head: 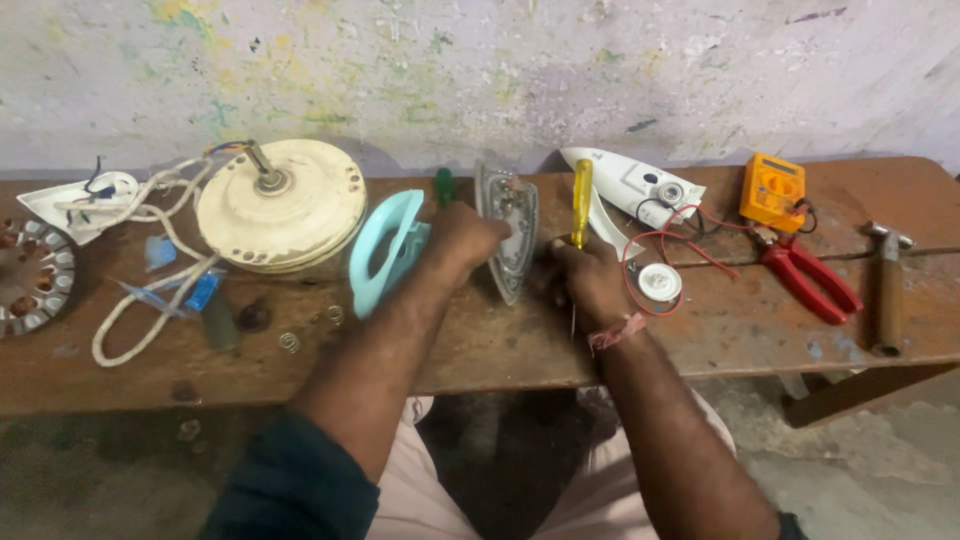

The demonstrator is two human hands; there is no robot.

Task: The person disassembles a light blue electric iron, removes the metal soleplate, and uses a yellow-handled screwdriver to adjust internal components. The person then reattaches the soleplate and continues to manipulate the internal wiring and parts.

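The iron soleplate [508,235] was held on edge near the middle of the surface [480,340], towards its rear edge, gripped from the side by the left hand [462,238], whose fingers were closed on it. The right hand [583,275] was wrapped around a yellow-handled screwdriver [580,200], kept upright just beside the soleplate (its tip could not be made out). A fastening on the soleplate was judged to be under work; the next move would call for the tip to be seated squarely while the plate was kept from tipping. Touching the left hand lay a pale blue iron handle shell [385,250], with a green-handled tool [443,185] behind. A white iron cover [635,185] and a white dial [659,283] were placed to the right. Farther out, a cream fan motor [280,205] sat towards the left rear, and an orange multimeter [772,190], red pliers [808,278] and a hammer [888,285] near the right edge.
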